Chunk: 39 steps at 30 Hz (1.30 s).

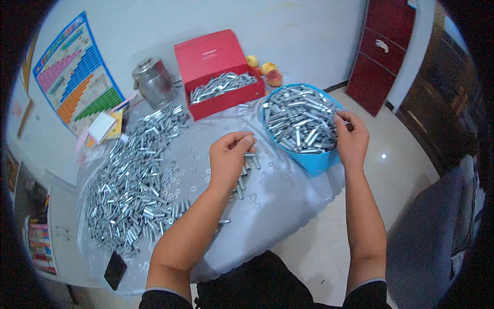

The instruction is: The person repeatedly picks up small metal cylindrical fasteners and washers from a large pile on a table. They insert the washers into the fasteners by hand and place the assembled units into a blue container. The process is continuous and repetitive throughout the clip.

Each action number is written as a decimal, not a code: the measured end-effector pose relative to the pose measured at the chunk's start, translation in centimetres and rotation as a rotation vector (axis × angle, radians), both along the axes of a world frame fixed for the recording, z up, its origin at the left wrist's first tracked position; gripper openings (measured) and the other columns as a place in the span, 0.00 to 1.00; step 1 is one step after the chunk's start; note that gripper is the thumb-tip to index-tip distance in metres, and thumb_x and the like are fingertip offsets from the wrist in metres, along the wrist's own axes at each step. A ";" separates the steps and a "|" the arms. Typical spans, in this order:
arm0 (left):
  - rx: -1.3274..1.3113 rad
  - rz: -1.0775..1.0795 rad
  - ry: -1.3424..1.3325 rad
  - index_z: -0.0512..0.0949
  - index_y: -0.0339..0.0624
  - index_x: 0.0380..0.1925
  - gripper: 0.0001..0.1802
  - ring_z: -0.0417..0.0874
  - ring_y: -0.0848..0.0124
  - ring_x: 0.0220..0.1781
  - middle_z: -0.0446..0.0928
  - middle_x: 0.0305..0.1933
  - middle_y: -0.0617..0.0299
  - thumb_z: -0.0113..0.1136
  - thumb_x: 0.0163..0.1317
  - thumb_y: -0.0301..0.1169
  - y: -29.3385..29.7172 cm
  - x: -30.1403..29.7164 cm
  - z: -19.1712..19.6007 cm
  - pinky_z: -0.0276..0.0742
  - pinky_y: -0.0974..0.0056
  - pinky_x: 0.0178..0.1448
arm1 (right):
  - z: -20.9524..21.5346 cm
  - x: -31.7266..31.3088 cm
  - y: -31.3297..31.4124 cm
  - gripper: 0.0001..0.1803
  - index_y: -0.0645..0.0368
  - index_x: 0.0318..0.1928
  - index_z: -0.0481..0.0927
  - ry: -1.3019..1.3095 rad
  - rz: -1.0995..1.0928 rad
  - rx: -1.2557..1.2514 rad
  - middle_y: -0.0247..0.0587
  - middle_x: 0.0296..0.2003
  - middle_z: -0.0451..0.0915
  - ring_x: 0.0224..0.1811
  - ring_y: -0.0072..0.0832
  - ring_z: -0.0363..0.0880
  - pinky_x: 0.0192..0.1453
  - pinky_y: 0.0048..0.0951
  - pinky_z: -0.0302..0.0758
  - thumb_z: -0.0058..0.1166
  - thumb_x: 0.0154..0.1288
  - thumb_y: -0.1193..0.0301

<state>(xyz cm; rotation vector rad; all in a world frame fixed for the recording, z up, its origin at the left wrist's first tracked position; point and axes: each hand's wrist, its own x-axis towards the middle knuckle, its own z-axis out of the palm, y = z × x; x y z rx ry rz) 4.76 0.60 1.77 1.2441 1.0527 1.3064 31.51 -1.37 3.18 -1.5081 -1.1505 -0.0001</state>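
Observation:
My left hand (229, 157) is held over the table with thumb and fingers pinched together; whatever is between them is too small to make out. Beneath and beside it lie several short silver metal tubes (241, 184) and flat rings (251, 198). My right hand (353, 138) is closed at the right rim of a blue basin (315, 164), its fingertips at the edge of the heap of silver metal tubes (301, 116) inside. What those fingers grip, if anything, is hidden.
A large pile of metal tubes (136, 190) covers the table's left side. Behind stand an open red box (216, 105) of tubes, a metal canister (154, 82) and some fruit (268, 69). A dark phone (115, 271) lies at the front left edge of the white tablecloth (280, 206).

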 end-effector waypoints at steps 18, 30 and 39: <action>-0.056 0.339 -0.029 0.81 0.32 0.41 0.10 0.81 0.75 0.31 0.83 0.35 0.58 0.60 0.63 0.27 -3.8 -15.1 -2.4 0.73 0.72 0.31 | -2.6 -24.5 4.9 0.08 0.61 0.37 0.83 0.043 0.687 -0.178 0.45 0.33 0.81 0.30 0.34 0.78 0.38 0.33 0.74 0.60 0.58 0.71; 0.045 0.442 0.498 0.83 0.34 0.36 0.08 0.82 0.73 0.32 0.83 0.31 0.60 0.62 0.60 0.27 -3.2 -24.3 -3.0 0.76 0.68 0.35 | -7.1 -26.8 6.4 0.10 0.59 0.36 0.83 -0.288 0.684 -0.282 0.49 0.35 0.80 0.41 0.46 0.79 0.47 0.42 0.74 0.57 0.59 0.67; 0.247 0.231 1.213 0.84 0.41 0.30 0.08 0.81 0.53 0.40 0.81 0.33 0.51 0.63 0.50 0.30 -2.8 -27.9 -3.3 0.75 0.54 0.47 | -7.6 -27.3 6.1 0.10 0.61 0.34 0.83 -0.338 0.702 -0.278 0.49 0.34 0.81 0.39 0.46 0.79 0.45 0.42 0.74 0.58 0.59 0.66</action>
